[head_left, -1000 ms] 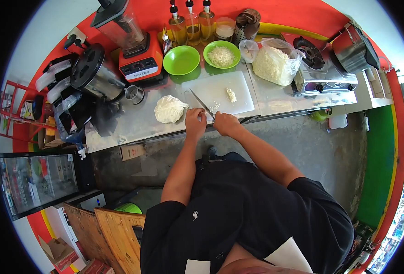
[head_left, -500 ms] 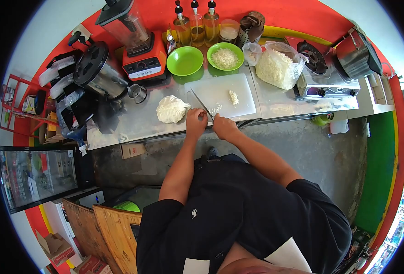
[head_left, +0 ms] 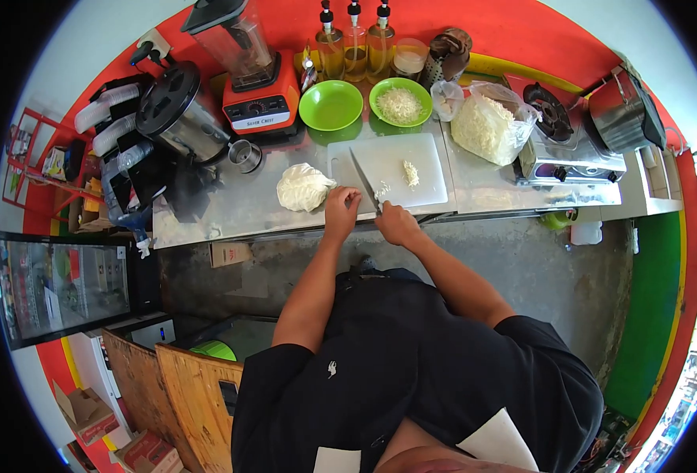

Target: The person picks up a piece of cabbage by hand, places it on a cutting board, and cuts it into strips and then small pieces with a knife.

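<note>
The cabbage head [head_left: 304, 188] lies on the table [head_left: 230, 211] at ten o'clock from your left hand [head_left: 341, 210], curled on the cutting board [head_left: 421, 148]; its grip I cannot tell. At three o'clock, your right hand [head_left: 396, 223] clasps the knife [head_left: 363, 180].

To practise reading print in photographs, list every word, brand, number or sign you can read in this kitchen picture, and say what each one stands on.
"SILVER CREST": on the white front panel of the orange blender base.
Cardboard box under the counter: it carries a printed mark, too blurred to read.
Black shirt: it has a small white logo with no legible letters.
Packets on the shelves at the left: too small to read.
</note>
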`<state>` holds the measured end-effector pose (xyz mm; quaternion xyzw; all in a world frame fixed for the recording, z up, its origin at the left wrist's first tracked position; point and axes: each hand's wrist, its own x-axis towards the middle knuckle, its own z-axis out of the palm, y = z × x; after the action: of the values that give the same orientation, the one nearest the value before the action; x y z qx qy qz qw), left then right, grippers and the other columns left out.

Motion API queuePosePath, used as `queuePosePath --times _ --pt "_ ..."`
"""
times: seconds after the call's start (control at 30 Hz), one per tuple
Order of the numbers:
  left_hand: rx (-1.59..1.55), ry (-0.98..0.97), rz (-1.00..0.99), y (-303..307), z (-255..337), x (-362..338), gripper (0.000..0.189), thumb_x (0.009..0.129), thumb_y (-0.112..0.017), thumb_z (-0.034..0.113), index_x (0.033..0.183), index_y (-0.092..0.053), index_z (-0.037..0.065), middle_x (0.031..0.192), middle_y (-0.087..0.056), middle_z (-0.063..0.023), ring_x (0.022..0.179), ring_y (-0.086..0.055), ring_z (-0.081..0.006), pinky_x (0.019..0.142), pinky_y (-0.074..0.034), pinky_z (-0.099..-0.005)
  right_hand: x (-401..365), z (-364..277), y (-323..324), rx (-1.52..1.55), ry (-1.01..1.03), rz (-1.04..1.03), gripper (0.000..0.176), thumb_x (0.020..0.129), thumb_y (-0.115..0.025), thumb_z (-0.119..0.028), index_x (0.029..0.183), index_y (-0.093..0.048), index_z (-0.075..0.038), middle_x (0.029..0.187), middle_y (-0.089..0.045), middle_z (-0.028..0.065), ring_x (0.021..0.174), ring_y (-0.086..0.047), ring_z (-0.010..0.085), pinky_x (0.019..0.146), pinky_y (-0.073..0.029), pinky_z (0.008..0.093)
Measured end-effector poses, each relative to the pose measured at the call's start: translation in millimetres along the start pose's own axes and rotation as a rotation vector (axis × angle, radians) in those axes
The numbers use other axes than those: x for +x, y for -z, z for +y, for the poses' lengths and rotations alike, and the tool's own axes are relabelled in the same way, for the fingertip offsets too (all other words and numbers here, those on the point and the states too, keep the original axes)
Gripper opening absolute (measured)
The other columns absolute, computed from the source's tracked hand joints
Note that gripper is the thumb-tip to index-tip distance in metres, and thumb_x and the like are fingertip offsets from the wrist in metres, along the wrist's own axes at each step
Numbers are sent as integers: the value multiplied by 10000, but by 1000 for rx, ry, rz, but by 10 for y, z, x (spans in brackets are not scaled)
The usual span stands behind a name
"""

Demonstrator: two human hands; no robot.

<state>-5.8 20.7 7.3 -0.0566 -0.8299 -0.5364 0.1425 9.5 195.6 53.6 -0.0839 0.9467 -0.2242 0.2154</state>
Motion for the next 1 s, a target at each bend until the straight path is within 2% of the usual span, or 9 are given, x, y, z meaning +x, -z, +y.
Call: queuePosePath --times 0.13,0.2,0.3,0.43,0.53,0.6,0.73,0.93,1.0 --pt "-46 20 20 31 -10 2 123 911 -674 124 907 -677 1 821 -625 -120 797 -584 -275 745 -471 -378 -95 141 14 63 23 39 340 926 -608 -250 1012 -554 74 928 -673 345 939 -660 523 858 -533 554" --pt "-11 -21 46 34 -21 15 134 954 -645 119 932 -680 -8 813 -628 -113 732 -589 -231 681 -472 -340 -132 196 34 73 51 42 348 926 -613 -260 998 -561 77 932 -670 348 943 -653 524 858 -524 559" --pt "11 117 43 22 20 -9 169 974 -629 141 911 -645 -15 781 -602 -124 710 -576 -235 657 -460 -349 -192 228 34 81 202 -28 359 927 -621 -270 990 -568 79 947 -658 357 968 -638 514 874 -504 555" --pt "31 97 -11 61 22 -3 185 985 -608 150 890 -623 -8 702 -565 -135 638 -550 -280 613 -444 -395 -262 391 75 89 295 -47 364 936 -616 -274 1016 -565 78 982 -656 356 998 -626 518 884 -489 563" --pt "-4 25 15 21 16 -29 157 975 -611 138 900 -615 0 716 -563 -125 666 -544 -274 635 -444 -390 -335 572 161 93 200 -72 359 954 -600 -277 1041 -559 69 1021 -651 353 1035 -610 518 889 -475 571" --pt "27 -23 20 15 20 -25 119 963 -612 120 920 -620 10 740 -569 -119 712 -548 -268 669 -449 -386 -384 697 201 96 8 -1 359 972 -584 -285 1039 -551 66 1027 -652 349 1030 -604 523 880 -469 581" --pt "21 57 -1 26 9 -32 89 952 -614 106 936 -624 19 766 -579 -120 752 -555 -264 697 -452 -380 -397 872 226 86 -33 59 361 983 -572 -292 1037 -548 64 1005 -655 351 1007 -605 532 871 -467 591" --pt "-43 -29 1 28 33 -60 87 926 -652 104 912 -632 20 769 -583 -112 734 -543 -268 687 -446 -384 -294 855 137 132 -72 165 379 982 -576 -296 1078 -556 70 1006 -651 363 1002 -606 538 867 -467 598" --pt "76 -14 -111 80 14 -63 111 930 -656 94 881 -626 -1 795 -585 -114 788 -567 -266 717 -460 -376 -284 789 106 87 -128 177 371 972 -588 -286 1062 -568 74 996 -657 355 984 -611 540 860 -475 590"
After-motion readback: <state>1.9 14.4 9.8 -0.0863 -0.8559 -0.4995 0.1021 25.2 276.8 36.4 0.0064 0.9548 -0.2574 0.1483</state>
